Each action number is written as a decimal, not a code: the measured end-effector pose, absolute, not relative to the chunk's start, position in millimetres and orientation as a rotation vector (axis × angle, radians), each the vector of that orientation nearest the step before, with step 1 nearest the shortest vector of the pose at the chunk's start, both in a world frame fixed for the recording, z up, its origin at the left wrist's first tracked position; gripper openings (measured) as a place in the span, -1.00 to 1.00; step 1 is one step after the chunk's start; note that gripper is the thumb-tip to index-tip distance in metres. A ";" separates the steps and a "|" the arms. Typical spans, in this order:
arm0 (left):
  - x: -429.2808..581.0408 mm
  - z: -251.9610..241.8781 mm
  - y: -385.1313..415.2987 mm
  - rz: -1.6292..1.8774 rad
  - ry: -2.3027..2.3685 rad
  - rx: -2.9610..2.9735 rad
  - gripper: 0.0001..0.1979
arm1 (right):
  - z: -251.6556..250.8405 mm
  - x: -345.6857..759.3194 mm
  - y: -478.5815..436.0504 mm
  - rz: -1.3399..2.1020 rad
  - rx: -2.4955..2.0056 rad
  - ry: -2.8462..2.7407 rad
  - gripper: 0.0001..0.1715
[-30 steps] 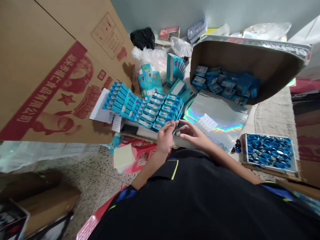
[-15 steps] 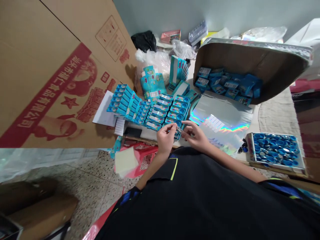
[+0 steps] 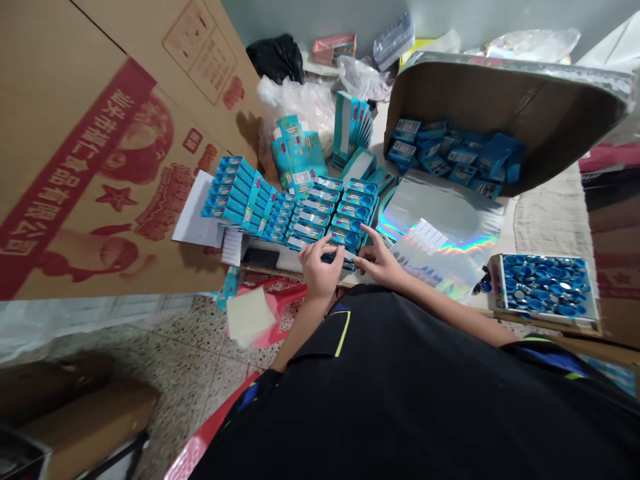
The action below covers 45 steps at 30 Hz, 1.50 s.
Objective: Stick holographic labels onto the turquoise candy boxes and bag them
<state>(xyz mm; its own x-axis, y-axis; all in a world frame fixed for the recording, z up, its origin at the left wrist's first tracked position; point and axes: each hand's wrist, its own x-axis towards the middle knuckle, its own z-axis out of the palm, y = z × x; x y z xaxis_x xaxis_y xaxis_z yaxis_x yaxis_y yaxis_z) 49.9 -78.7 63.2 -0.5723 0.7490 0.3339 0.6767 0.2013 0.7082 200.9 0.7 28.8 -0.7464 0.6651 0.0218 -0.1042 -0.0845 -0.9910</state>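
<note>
A small pale strip (image 3: 349,255) spans the gap between my two hands, over the near end of the rows of small blue printed boxes (image 3: 346,222). My left hand (image 3: 320,270) pinches its left end near the thumb, with the fingers reaching over the boxes. At the other end, my right hand (image 3: 383,263) grips the strip between thumb and curled fingers, its index finger stretched forward onto a box. Pale strips also lie across several boxes in the neighbouring row. My fingers partly hide the nearest box. A sheet of white labels (image 3: 427,235) rests on shiny silver sheets (image 3: 450,207) to the right.
A large printed carton (image 3: 100,167) stands at left. Behind the silver sheets, an open cardboard box (image 3: 500,100) holds blue packets. A white tray (image 3: 497,283) of round blue-rimmed pieces sits at right. Flat blue cartons (image 3: 300,160) and a black phone-like slab (image 3: 260,257) are nearby.
The view has shifted slightly. My hands have moved a little left, and the strip is now stretched between them above the nearest boxes. My left fingers have spread forward over the boxes.
</note>
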 end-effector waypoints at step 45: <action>92.5 79.2 -6.9 1.614 1.912 2.055 -0.88 | -75.7 371.4 89.2 0.670 -2.051 -1.992 -0.72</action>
<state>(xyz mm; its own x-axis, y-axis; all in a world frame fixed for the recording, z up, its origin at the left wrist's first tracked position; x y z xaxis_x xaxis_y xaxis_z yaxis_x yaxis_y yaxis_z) 92.5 -6.9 79.2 -0.1915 0.6999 0.6881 0.7957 -0.2998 0.5264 371.4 89.2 -75.7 -0.0134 0.9840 -0.1774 0.8911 -0.0688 -0.4486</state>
